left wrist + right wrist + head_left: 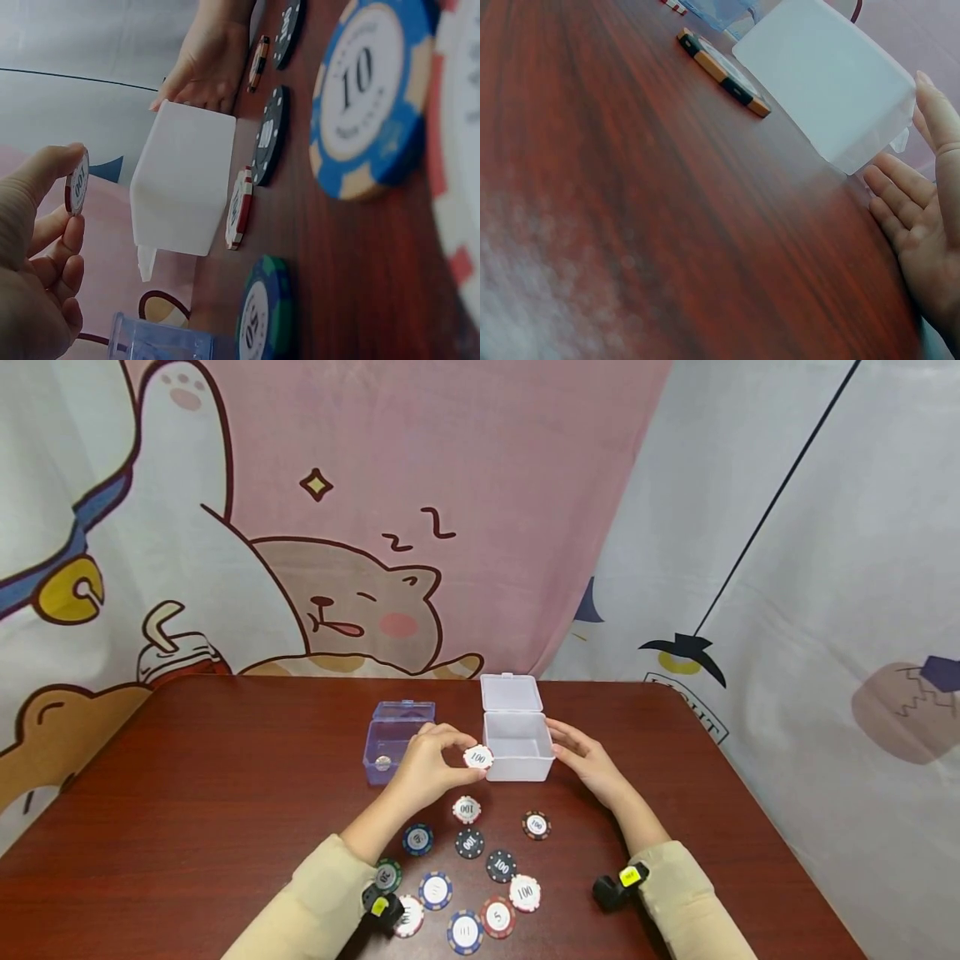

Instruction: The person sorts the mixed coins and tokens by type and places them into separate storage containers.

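Observation:
Between thumb and fingers, my left hand [426, 767] pinches a white poker chip [477, 758] marked 100, held up at the left side of a white plastic box [519, 769]. The box's lid [511, 693] stands raised at the back, and no chip shows inside. My right hand [590, 768] rests along the box's right side, its fingers fairly straight, as the right wrist view also shows at the box's corner [840, 90]. Left of the white box is a clear blue box [372, 770] with its lid up and a chip [383, 763] in it, partly behind my left hand.
Several chips lie loose on the brown table [247, 802] in front of the boxes, among them a black chip [501, 866], a red chip [498, 917], a blue chip [436, 891] and a green chip [387, 875]. A printed curtain [525, 485] hangs behind the table.

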Action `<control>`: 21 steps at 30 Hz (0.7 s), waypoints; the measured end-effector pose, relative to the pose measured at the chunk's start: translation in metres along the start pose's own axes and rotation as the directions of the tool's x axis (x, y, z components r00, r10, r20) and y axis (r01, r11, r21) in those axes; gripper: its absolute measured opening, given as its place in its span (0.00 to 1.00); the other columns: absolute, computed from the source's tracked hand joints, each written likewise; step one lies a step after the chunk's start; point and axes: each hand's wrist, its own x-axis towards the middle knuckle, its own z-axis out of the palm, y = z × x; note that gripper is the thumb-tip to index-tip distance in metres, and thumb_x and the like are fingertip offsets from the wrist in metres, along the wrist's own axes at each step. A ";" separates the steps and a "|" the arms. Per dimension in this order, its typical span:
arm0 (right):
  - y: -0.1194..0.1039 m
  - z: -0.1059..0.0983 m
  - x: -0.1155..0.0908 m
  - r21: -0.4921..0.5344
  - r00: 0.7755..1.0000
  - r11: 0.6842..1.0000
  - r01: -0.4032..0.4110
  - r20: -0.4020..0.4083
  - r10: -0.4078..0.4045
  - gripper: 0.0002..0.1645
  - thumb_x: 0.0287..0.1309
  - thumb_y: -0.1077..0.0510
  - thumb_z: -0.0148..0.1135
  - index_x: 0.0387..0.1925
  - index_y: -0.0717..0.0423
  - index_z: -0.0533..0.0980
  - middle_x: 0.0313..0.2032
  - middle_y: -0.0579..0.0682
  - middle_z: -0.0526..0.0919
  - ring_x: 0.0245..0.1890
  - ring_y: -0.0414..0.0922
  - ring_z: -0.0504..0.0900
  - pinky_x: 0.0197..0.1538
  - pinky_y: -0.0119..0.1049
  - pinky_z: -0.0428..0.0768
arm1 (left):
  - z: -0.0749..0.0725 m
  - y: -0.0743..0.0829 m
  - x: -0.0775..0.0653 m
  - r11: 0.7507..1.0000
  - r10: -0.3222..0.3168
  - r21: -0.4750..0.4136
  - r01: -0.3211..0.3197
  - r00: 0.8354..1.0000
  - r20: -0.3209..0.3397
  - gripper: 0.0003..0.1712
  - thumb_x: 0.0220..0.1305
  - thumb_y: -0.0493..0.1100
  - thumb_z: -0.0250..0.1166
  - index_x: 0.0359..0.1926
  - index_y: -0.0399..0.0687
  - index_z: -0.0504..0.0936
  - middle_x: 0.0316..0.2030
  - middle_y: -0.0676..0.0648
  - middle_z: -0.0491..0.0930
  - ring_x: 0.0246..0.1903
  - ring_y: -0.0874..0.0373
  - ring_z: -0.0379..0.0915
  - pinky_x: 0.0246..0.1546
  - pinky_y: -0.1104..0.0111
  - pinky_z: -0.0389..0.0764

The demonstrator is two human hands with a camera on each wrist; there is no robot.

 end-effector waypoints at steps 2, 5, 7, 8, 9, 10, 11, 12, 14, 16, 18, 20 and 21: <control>0.001 0.000 0.000 0.010 1.000 1.000 0.009 0.002 -0.009 0.30 0.66 0.65 0.54 0.68 0.61 0.63 0.63 0.64 0.68 0.61 0.61 0.67 0.52 0.29 0.72 | 0.003 0.000 0.002 1.000 0.001 0.011 -0.001 1.000 -0.006 0.20 0.37 0.43 0.82 0.34 0.45 0.87 0.30 0.57 0.79 0.35 0.55 0.68 0.40 0.61 0.65; 0.000 0.001 0.000 0.004 1.000 1.000 0.012 0.000 -0.012 0.29 0.67 0.65 0.54 0.68 0.60 0.63 0.62 0.64 0.69 0.61 0.61 0.67 0.52 0.29 0.72 | 0.008 0.000 0.006 1.000 0.001 0.023 -0.001 1.000 -0.011 0.20 0.37 0.44 0.81 0.35 0.45 0.86 0.30 0.56 0.79 0.36 0.55 0.68 0.40 0.60 0.65; -0.001 0.002 0.000 -0.006 1.000 1.000 0.008 -0.004 -0.008 0.29 0.67 0.64 0.55 0.68 0.59 0.63 0.62 0.63 0.69 0.60 0.59 0.68 0.52 0.29 0.72 | 0.010 0.001 0.009 1.000 -0.002 0.025 0.002 1.000 -0.010 0.20 0.38 0.44 0.81 0.35 0.44 0.86 0.30 0.55 0.79 0.37 0.55 0.68 0.41 0.60 0.65; -0.001 0.002 -0.001 -0.011 1.000 1.000 0.007 -0.005 -0.007 0.29 0.66 0.63 0.55 0.68 0.58 0.64 0.62 0.62 0.70 0.60 0.58 0.69 0.52 0.29 0.72 | 0.012 0.001 0.010 1.000 -0.005 0.027 0.005 1.000 -0.008 0.20 0.38 0.44 0.81 0.35 0.44 0.86 0.31 0.54 0.79 0.38 0.55 0.68 0.41 0.59 0.65; -0.001 0.002 -0.001 -0.015 1.000 1.000 0.007 -0.006 -0.007 0.29 0.66 0.63 0.55 0.68 0.58 0.64 0.62 0.62 0.70 0.60 0.58 0.69 0.52 0.30 0.72 | 0.013 0.002 0.012 1.000 -0.008 0.030 0.008 1.000 -0.005 0.20 0.39 0.44 0.81 0.35 0.43 0.86 0.31 0.54 0.79 0.38 0.55 0.68 0.42 0.59 0.65; -0.001 0.002 -0.001 -0.019 1.000 1.000 0.005 -0.007 -0.005 0.29 0.66 0.61 0.56 0.68 0.57 0.64 0.62 0.61 0.70 0.60 0.57 0.69 0.53 0.30 0.72 | 0.014 0.002 0.014 0.999 -0.013 0.031 0.013 1.000 -0.002 0.20 0.39 0.44 0.81 0.36 0.43 0.86 0.32 0.54 0.79 0.38 0.55 0.68 0.42 0.59 0.65; -0.001 0.002 -0.001 -0.021 1.000 1.000 0.007 -0.007 -0.008 0.29 0.66 0.61 0.56 0.68 0.57 0.65 0.62 0.61 0.70 0.60 0.57 0.70 0.53 0.31 0.72 | 0.016 0.003 0.016 0.999 -0.012 0.039 0.012 1.000 0.000 0.20 0.39 0.44 0.80 0.36 0.43 0.86 0.33 0.53 0.80 0.38 0.55 0.68 0.42 0.59 0.65; -0.002 0.002 -0.001 -0.023 1.000 1.000 0.009 -0.007 -0.009 0.29 0.66 0.60 0.57 0.68 0.57 0.65 0.62 0.61 0.70 0.60 0.56 0.70 0.53 0.31 0.73 | 0.017 0.003 0.018 0.999 -0.017 0.038 0.016 1.000 0.001 0.20 0.40 0.44 0.80 0.37 0.43 0.86 0.33 0.53 0.80 0.38 0.55 0.68 0.43 0.59 0.65; -0.002 0.002 -0.001 -0.024 1.000 1.000 0.013 -0.007 -0.013 0.30 0.66 0.59 0.57 0.67 0.57 0.65 0.62 0.61 0.71 0.59 0.56 0.70 0.53 0.32 0.73 | 0.019 0.003 0.021 0.999 -0.022 0.045 0.022 1.000 0.000 0.20 0.41 0.44 0.80 0.37 0.42 0.86 0.34 0.52 0.80 0.38 0.55 0.67 0.44 0.59 0.65; -0.001 0.002 -0.001 -0.025 1.000 1.000 0.014 -0.008 -0.014 0.30 0.65 0.59 0.58 0.67 0.56 0.65 0.61 0.61 0.71 0.59 0.56 0.70 0.53 0.32 0.73 | 0.020 0.004 0.025 0.999 -0.025 0.047 0.025 1.000 -0.006 0.20 0.41 0.44 0.80 0.38 0.42 0.86 0.34 0.51 0.80 0.37 0.55 0.67 0.43 0.59 0.65; -0.001 0.002 -0.001 -0.025 1.000 1.000 0.015 -0.009 -0.015 0.30 0.65 0.59 0.58 0.67 0.56 0.65 0.61 0.61 0.71 0.59 0.55 0.70 0.53 0.32 0.73 | 0.022 0.003 0.027 0.998 -0.028 0.049 0.028 1.000 -0.009 0.20 0.42 0.44 0.80 0.38 0.42 0.86 0.34 0.51 0.79 0.37 0.55 0.67 0.43 0.59 0.65; -0.001 0.002 -0.001 -0.025 1.000 1.000 0.015 -0.008 -0.015 0.30 0.66 0.59 0.58 0.67 0.56 0.65 0.61 0.61 0.71 0.59 0.55 0.70 0.53 0.32 0.73 | 0.024 0.003 0.030 0.998 -0.027 0.051 0.027 1.000 -0.011 0.20 0.42 0.45 0.79 0.38 0.42 0.86 0.33 0.51 0.79 0.37 0.55 0.67 0.43 0.59 0.65; -0.001 0.002 -0.001 -0.025 1.000 1.000 0.015 -0.008 -0.015 0.30 0.66 0.59 0.57 0.67 0.57 0.65 0.61 0.61 0.71 0.59 0.55 0.70 0.53 0.32 0.73 | 0.025 0.003 0.030 0.998 -0.024 0.053 0.025 1.000 -0.012 0.20 0.42 0.45 0.79 0.38 0.42 0.86 0.33 0.51 0.79 0.36 0.55 0.67 0.42 0.59 0.65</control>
